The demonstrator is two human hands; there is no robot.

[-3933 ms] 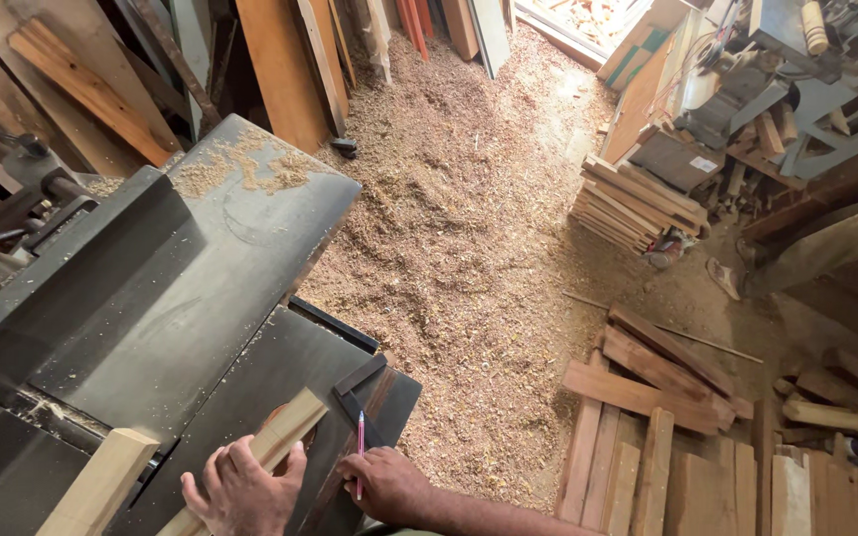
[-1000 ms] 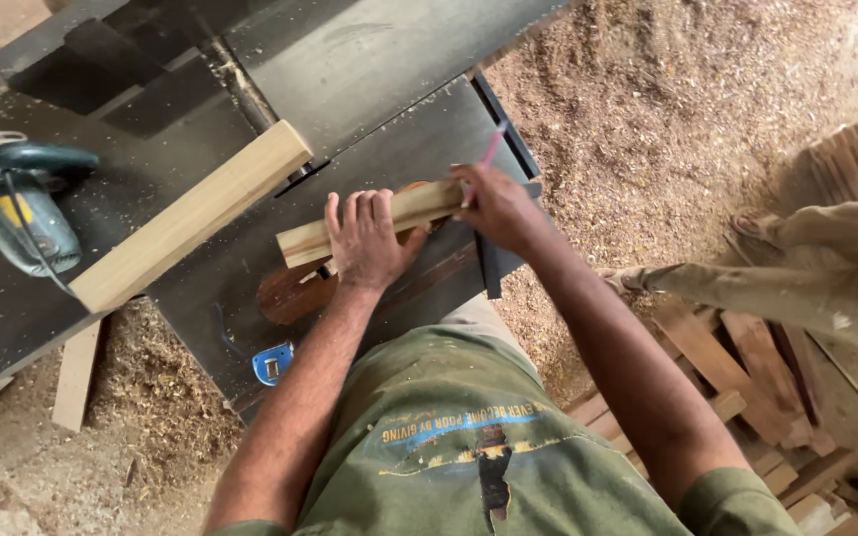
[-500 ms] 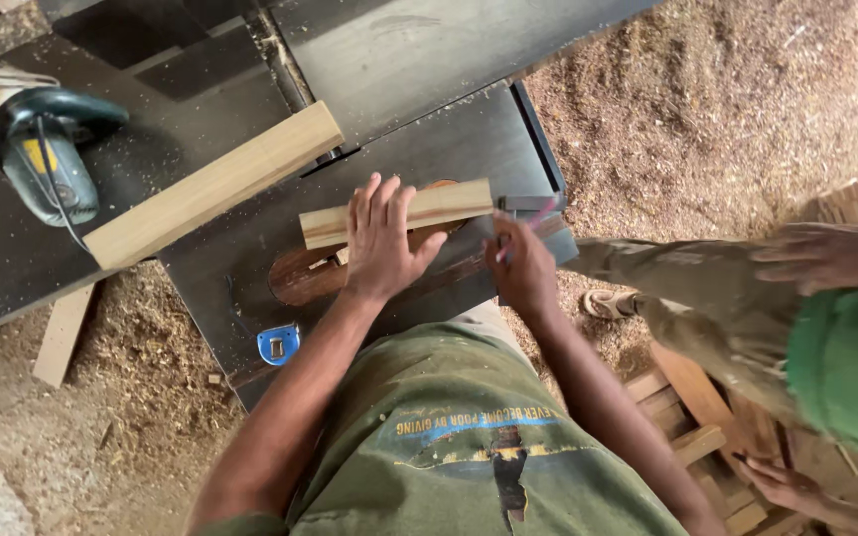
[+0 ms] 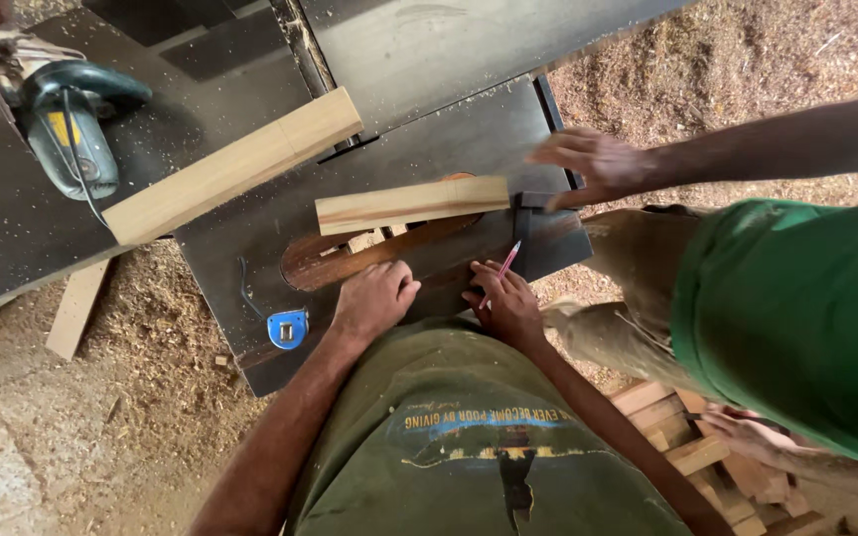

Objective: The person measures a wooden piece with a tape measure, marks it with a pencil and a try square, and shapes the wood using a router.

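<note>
My left hand (image 4: 374,298) rests fingers-down on the near edge of the dark machine table (image 4: 250,238), holding nothing, just below a curved dark wood piece (image 4: 369,255). My right hand (image 4: 508,306) grips a red pencil (image 4: 503,264) pointing up and away. A short pale wood block (image 4: 411,204) lies across the table beyond both hands, untouched by me. Another person in green reaches a hand (image 4: 593,164) toward the block's right end, beside a dark metal square (image 4: 528,205).
A long pale beam (image 4: 235,167) lies diagonally on the table. A teal power tool (image 4: 71,124) sits at upper left. A blue tape measure (image 4: 288,329) lies near the front edge. Sawdust covers the floor; wood offcuts (image 4: 707,457) are stacked at lower right.
My left hand came off the pale block and pulled back to the table edge. My right hand drew back too. The other person's hand has reached in toward the block's right end.
</note>
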